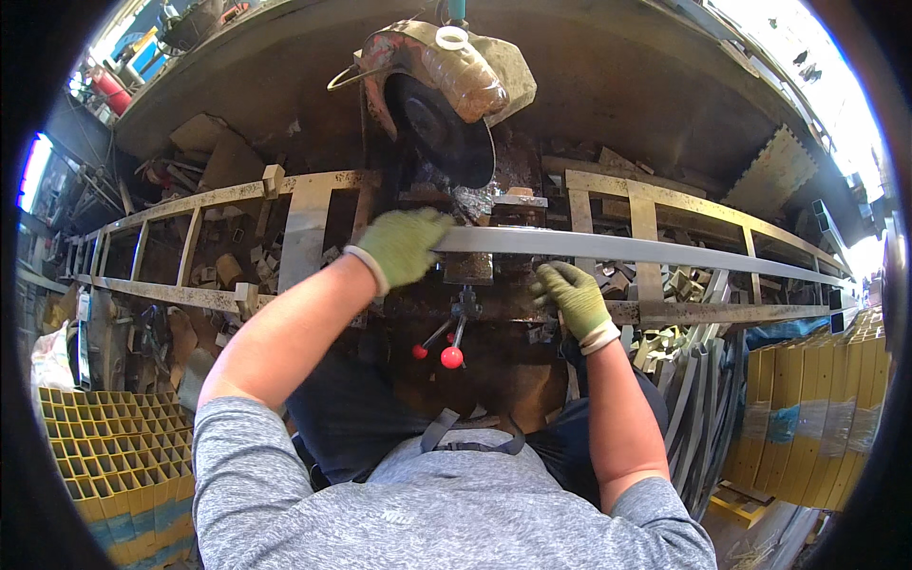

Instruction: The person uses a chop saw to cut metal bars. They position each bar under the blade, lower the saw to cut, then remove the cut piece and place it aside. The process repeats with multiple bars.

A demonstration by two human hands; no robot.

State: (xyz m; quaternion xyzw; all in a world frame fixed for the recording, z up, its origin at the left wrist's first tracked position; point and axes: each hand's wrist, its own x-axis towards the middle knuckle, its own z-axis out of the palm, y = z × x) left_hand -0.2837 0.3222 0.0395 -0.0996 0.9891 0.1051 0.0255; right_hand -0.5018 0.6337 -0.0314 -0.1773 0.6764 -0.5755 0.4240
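A long grey metal tube (608, 248) lies across the cutting bench and runs off to the right. My left hand (404, 247), in a green work glove, is closed over the tube's left end; its fingertips are slightly blurred. Just below the tube is my gloved right hand (578, 302), with loosely bent fingers apart and nothing visible in them. Above the tube hangs a cut-off saw with a dark round blade (442, 128), raised clear of the metal. Two clamp levers with red ball knobs (451, 357) stick out toward me between my hands.
Ladder-like metal rails (195, 242) extend to both sides, with offcuts (679, 285) heaped beneath. Stacked yellow square tubes (119, 446) stand at lower left, wrapped yellow bars (807, 408) at lower right. Grey tubes (698, 399) lean beside my right arm.
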